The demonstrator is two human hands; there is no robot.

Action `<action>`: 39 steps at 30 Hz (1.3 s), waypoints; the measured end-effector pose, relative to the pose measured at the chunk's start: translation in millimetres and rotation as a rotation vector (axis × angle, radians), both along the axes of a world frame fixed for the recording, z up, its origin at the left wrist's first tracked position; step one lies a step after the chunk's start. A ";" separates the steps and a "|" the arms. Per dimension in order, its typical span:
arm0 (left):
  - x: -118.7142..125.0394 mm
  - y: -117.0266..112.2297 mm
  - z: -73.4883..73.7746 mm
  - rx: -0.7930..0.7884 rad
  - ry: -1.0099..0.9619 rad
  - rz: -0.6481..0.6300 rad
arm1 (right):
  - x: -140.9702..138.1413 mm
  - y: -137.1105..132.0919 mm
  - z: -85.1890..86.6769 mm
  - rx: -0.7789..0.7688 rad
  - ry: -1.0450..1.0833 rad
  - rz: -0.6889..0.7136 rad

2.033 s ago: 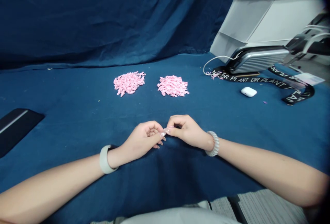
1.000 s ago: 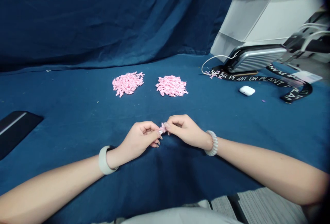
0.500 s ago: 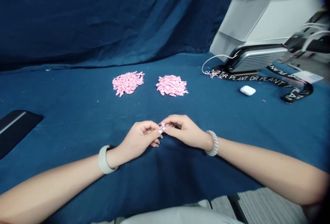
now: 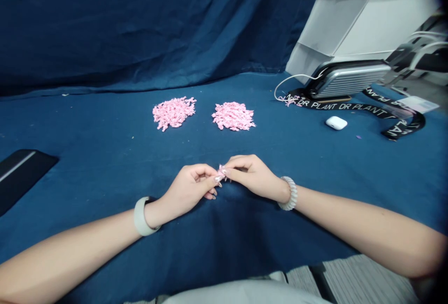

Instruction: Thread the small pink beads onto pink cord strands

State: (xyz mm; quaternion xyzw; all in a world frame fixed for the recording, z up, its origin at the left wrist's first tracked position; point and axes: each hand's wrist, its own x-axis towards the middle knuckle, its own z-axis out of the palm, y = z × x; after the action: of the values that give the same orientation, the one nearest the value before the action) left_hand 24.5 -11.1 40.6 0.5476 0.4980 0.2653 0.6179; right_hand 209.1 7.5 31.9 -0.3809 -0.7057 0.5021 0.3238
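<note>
My left hand (image 4: pixel 196 183) and my right hand (image 4: pixel 250 176) meet near the front of the blue cloth, fingertips almost touching. Between them is a small pink piece (image 4: pixel 221 170), pinched by thumb and finger on both sides. It is mostly covered by the fingers, so its exact shape is hard to make out. Beyond the hands lie two heaps of small pink twisted pieces, a left heap (image 4: pixel 174 113) and a right heap (image 4: pixel 233 116). A pale band circles my left wrist, and a coiled band circles my right.
At the right stand a ribbed silver case (image 4: pixel 353 80) with a white cable, a black lettered lanyard (image 4: pixel 336 106) and a white earbud case (image 4: pixel 336 123). A few pink-purple bits (image 4: pixel 292 101) lie by the lanyard. A black flat object (image 4: pixel 24 178) lies at the left edge.
My right hand's fingers have shifted slightly on the small pink piece, and more of it shows between the fingertips. My left hand has stayed in place.
</note>
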 end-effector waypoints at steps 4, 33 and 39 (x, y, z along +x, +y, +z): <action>0.7 0.3 0.2 0.005 0.008 0.007 | -1.1 -0.4 1.0 -0.021 -0.010 -0.019; 1.9 0.9 -1.3 -0.006 0.005 0.023 | -4.2 -0.1 3.5 -0.068 -0.023 -0.042; 1.8 0.7 0.0 -0.015 0.000 0.029 | -3.2 0.3 -0.2 -0.079 -0.020 -0.050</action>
State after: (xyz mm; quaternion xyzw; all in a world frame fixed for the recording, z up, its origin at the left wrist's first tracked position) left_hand 26.4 -10.4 40.6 0.5357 0.5078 0.2706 0.6180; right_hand 205.9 7.8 31.7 -0.4162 -0.6787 0.5173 0.3138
